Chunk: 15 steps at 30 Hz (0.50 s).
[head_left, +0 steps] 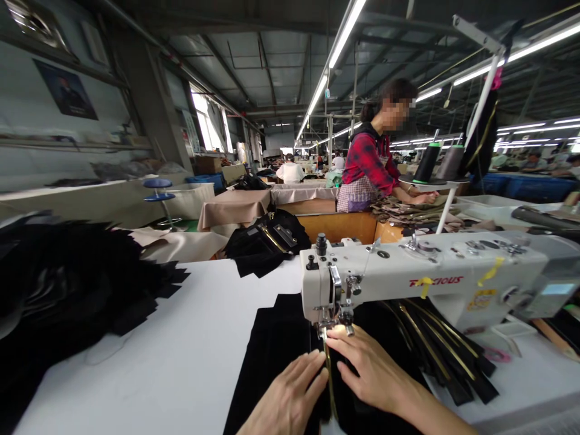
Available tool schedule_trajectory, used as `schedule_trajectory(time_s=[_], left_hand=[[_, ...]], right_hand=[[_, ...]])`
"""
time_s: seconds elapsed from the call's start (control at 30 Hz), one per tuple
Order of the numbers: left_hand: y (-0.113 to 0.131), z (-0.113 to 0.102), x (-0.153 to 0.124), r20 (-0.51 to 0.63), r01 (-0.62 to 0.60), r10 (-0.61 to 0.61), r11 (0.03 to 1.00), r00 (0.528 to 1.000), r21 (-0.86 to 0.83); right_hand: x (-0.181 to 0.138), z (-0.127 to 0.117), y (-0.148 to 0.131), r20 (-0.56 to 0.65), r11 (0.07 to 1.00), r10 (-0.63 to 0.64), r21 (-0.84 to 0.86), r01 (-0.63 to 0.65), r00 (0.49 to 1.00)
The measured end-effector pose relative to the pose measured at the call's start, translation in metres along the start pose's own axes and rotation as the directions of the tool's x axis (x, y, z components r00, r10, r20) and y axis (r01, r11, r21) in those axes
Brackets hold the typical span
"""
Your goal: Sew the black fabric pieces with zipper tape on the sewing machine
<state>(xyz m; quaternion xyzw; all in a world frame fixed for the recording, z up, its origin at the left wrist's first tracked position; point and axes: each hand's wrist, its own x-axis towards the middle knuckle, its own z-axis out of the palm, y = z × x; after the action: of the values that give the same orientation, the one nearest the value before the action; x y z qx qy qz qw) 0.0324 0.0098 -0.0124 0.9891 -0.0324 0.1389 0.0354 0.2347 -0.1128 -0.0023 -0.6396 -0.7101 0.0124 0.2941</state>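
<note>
My left hand (pixel 287 396) lies flat, fingers together, on black fabric (pixel 276 344) on the white table, just left of a gold zipper strip (pixel 330 386). My right hand (pixel 367 368) rests flat on the fabric right of the strip, its fingertips reaching the presser foot (pixel 333 329) of a white sewing machine (pixel 430 284). Neither hand grips anything; both press the cloth down near the needle.
A stack of black pieces with gold zippers (pixel 435 350) lies under the machine arm. A big heap of black cloth (pixel 67 290) fills the left. Another person in a red plaid shirt (pixel 369 160) works at a bench behind. Thread cones (pixel 428 162) stand on a stand.
</note>
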Motion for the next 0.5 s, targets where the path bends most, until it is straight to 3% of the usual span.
schedule_trajectory(time_s=[0.23,0.5], left_hand=[[-0.001,0.0,-0.001,0.101,0.04,-0.035,0.998,0.994,-0.041],[-0.002,-0.01,0.002,0.066,0.094,-0.088,0.991,0.994,-0.094]], right_hand=[[-0.003,0.001,-0.007,-0.015,1.0,-0.026,0.011,0.026,1.0],[0.006,0.005,0.007,-0.074,0.998,-0.063,-0.022,0.061,0.995]])
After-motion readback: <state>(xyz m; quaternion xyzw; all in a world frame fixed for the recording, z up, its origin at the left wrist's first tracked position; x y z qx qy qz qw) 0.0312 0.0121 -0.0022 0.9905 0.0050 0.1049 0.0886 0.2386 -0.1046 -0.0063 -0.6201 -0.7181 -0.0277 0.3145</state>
